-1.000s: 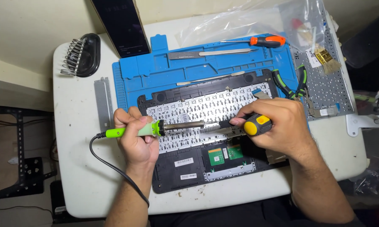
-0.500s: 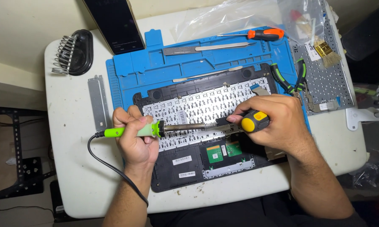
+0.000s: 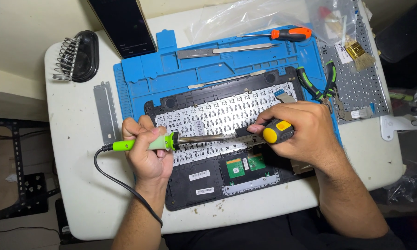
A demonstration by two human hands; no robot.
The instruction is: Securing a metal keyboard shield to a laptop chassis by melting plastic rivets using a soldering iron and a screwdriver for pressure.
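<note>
The white table (image 3: 79, 194) carries a blue repair mat (image 3: 171, 69), and on the mat lies the opened laptop palmrest (image 3: 194, 190), black, underside up, with the pale metal back of its keyboard (image 3: 217, 113) exposed. Everything else sits around that palmrest: a spare keyboard (image 3: 361, 88) to its right, an orange-handled screwdriver (image 3: 289, 33) and metal pry tools (image 3: 227, 48) beyond its far edge, and a coiled iron stand (image 3: 76, 55) off to the far left.

Over the keyboard back, the left hand (image 3: 146, 155) is wrapped fully around the green grip of a corded soldering iron (image 3: 190, 140). The right hand (image 3: 305, 134) is closed around a yellow-and-black screwdriver (image 3: 273, 133), tip meeting the iron's.

The keyboard sheet looks thin, bendable and easily creased; the palmrest's stiff rim seems the safer hold. The iron is likely hot forward of its grip.
</note>
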